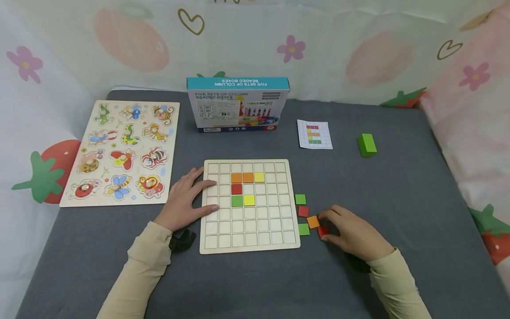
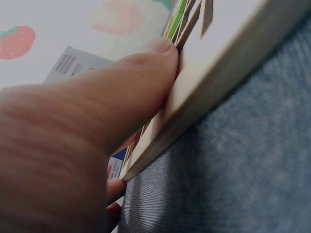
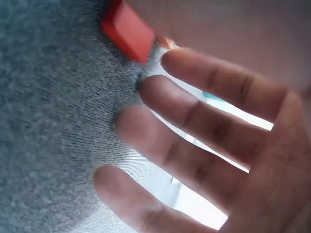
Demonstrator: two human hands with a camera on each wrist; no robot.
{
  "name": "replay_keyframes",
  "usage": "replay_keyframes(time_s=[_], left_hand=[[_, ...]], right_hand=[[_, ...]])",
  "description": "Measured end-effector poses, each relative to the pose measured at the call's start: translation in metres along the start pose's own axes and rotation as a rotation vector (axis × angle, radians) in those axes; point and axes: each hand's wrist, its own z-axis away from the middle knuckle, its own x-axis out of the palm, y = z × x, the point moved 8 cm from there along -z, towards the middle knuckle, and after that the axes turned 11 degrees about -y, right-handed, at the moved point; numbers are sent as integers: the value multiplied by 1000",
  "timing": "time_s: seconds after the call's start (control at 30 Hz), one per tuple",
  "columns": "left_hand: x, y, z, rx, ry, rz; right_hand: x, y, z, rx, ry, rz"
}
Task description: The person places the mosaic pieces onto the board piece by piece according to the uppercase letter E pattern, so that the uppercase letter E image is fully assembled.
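Note:
A wooden grid board [image 1: 250,250] lies flat in front of me, with several coloured square tiles in its cells, among them a red tile [image 1: 237,189]. My left hand [image 1: 183,199] rests on the board's left edge, its thumb [image 2: 141,82] and index finger on top. Right of the board, my right hand [image 1: 354,232] reaches down over a loose red tile [image 1: 322,231]. The thumb is right at that tile, while the index fingertip is apart from it, close to an orange tile [image 1: 313,222]. In the right wrist view the fingers are spread beside the red tile [image 3: 129,31].
Loose green tiles [image 1: 300,199] and another red tile [image 1: 303,211] lie along the board's right edge. Behind stand a box [image 1: 223,106], a pattern card [image 1: 324,135] and a green block [image 1: 367,145]. An insect peg puzzle [image 1: 107,168] lies at the left.

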Motion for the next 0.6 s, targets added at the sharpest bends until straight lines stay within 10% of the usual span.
replay_keyframes(time_s=[0.6], left_hand=[[-1,0,0,1,1,-1]], right_hand=[[-18,-2,-1,-40,36,32]])
